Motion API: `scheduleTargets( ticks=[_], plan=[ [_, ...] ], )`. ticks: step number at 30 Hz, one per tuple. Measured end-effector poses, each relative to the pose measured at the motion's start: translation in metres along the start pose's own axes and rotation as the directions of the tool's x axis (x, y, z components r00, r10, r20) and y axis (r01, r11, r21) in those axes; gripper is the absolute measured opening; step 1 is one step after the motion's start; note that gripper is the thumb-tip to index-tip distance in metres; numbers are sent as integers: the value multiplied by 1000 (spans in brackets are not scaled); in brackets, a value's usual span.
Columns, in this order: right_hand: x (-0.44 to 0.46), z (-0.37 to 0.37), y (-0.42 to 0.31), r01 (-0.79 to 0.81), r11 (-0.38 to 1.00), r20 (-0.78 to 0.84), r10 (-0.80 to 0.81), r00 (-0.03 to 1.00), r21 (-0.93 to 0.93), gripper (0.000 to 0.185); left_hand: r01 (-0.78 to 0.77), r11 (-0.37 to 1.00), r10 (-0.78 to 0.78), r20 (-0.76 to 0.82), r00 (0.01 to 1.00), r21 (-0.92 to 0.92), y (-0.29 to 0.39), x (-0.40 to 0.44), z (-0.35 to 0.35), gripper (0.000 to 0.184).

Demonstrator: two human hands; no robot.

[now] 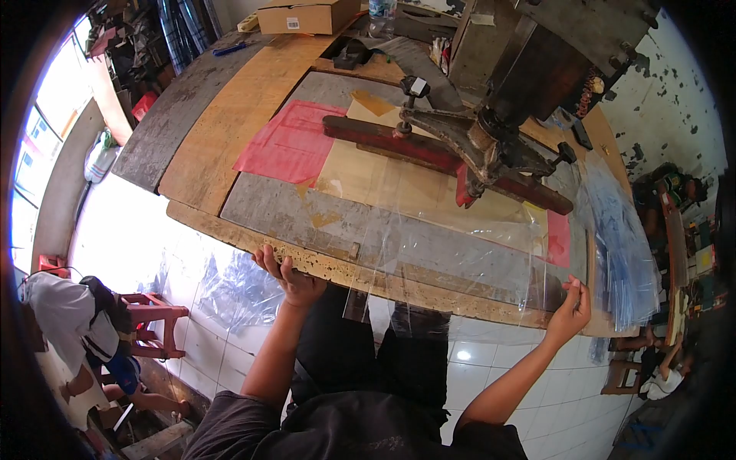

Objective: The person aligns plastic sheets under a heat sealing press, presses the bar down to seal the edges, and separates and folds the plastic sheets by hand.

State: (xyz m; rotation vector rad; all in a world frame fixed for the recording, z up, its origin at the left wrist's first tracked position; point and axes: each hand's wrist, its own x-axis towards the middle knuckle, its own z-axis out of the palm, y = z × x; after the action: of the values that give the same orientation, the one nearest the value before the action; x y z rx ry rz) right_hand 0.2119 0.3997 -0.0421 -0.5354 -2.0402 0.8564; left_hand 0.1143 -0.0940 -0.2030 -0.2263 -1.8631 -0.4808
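Clear film (529, 247) is on the table (222, 228), near side, between the two hands. Its far part reaches toward the bar (345, 130); its near part runs past the near edge and hangs over a bit. Long axis looks roughly left-right, about in line with the bar, but the outline is faint, so low confidence.

Key relation: right hand (569, 310) is the nearer one, right at the film's near right corner. The film stretches left and far from its fingertips. Thumb and fingers are drawn close together; can't tell if film is pinched between them. Left hand (293, 280) is off to the left, apart from the film's left edge, on the table's near edge, fingers loosely spread over the wood, no film visible in it.

Under and around the film: yellow sheet (343, 170) in the middle, pink sheet (287, 144) left, pink piece (558, 239) right. Bar crosses above these, left-far to right-near, carried by the press (510, 84). Film stack (622, 253) at the right end, just beyond the right hand. Box (303, 17) at far left. Another person (69, 310) sits left, well apart.
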Motion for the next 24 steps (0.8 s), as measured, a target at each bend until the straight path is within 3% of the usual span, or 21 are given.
scheduleTargets(
  ticks=[11, 24],
  plan=[
    [1, 1, -2, 22, 1000, -34, -22, 999, -21, 26, -3, 1000, 2, 29, 1000, 12, 3, 4, -2, 69],
    [3, 0, -5, -6, 995, 68, -1, 998, 100, 21, 25, 999, -20, 129, 991, -36, 4, 10, -21, 64]
  ],
)
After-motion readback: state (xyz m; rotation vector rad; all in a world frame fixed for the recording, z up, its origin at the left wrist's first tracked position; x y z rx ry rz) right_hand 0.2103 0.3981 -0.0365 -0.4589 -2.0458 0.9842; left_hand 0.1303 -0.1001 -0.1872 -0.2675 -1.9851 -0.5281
